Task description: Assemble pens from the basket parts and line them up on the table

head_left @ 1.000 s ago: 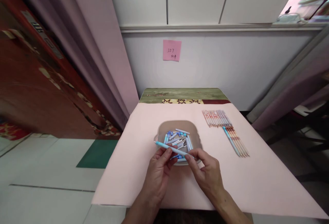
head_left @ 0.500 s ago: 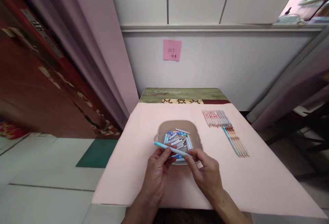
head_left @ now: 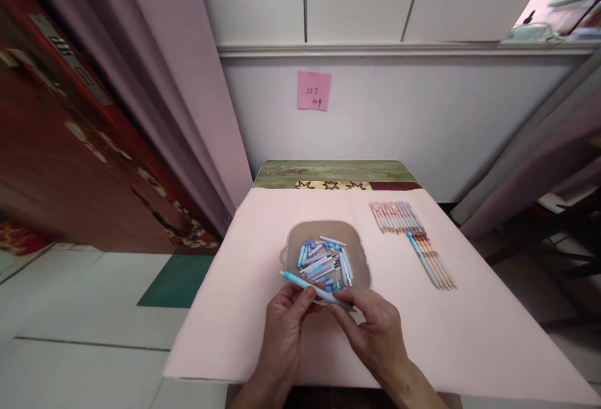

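Both my hands hold one light blue pen barrel (head_left: 305, 284) at a slant over the near edge of a beige plastic container (head_left: 328, 228). My left hand (head_left: 285, 327) pinches its middle between thumb and fingers. The fingers of my right hand (head_left: 375, 324) are closed on its right, lower end. A small pale tip sticks out of the barrel's upper left end. Inside the container lie several loose blue and lavender pen parts (head_left: 322, 265): barrels, thin refills and small blue pieces.
Right of the container, a blue pen (head_left: 422, 260) lies beside several brown-and-cream pens (head_left: 436, 262). Behind them is a row of clear, reddish pens (head_left: 397, 216). A pink cloth (head_left: 244, 258) covers the table. A pink note (head_left: 314, 91) is stuck on the white wall.
The barrel has come slightly lower and nearer, and a small pale tip now shows at its left end. My right fingers have shifted left along the barrel.
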The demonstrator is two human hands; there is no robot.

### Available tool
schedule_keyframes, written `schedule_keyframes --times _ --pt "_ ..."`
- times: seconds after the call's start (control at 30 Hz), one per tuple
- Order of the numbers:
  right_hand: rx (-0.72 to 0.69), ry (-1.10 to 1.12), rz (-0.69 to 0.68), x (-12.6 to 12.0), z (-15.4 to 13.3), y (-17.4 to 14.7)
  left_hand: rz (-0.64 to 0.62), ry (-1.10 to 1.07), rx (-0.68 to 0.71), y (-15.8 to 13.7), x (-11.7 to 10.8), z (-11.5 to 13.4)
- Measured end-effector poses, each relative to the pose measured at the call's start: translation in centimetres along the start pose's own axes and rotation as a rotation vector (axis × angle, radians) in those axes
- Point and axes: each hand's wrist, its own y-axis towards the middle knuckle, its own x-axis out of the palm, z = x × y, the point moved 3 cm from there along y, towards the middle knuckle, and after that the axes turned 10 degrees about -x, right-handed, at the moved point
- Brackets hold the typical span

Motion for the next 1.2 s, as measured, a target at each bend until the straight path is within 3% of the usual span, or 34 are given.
schedule_keyframes --times 0.2,0.4,0.53,0.7,0.87,0.97,1.07,1.13,1.2 --pt "0.153 0.183 -0.132 0.2 -0.3 -0.3 0.014 0.084 0.016 -0.3 -0.4 0.1" --pt "0.171 0.13 -0.144 -0.6 0.4 0.7 0.012 0.16 -0.016 0.2 1.5 0.4" --pt "0.192 0.102 -0.135 -1.1 1.5 1.3 -0.011 0.199 -0.051 1.3 3.1 0.7" --pt "0.338 0.245 -0.198 -0.9 2.8 2.6 -0.022 0.272 -0.046 3.3 4.4 1.0" --pt "0.416 0.254 -0.167 -1.6 5.2 3.2 -0.082 0.383 -0.043 5.5 4.2 2.1" --pt "0.508 0.27 -0.031 -3.0 7.7 3.0 0.03 0.606 0.192 6.9 2.5 5.5" --pt "0.61 0.309 0.092 -4.1 9.7 2.5 0.167 1.111 0.436 8.1 1.6 8.7" --pt "0.677 0.383 0.123 -4.2 10.3 2.2 0.146 1.417 0.502 9.1 2.2 9.2" --pt "0.713 0.483 0.129 -3.9 10.2 2.0 0.006 1.653 0.534 10.1 3.7 8.4"
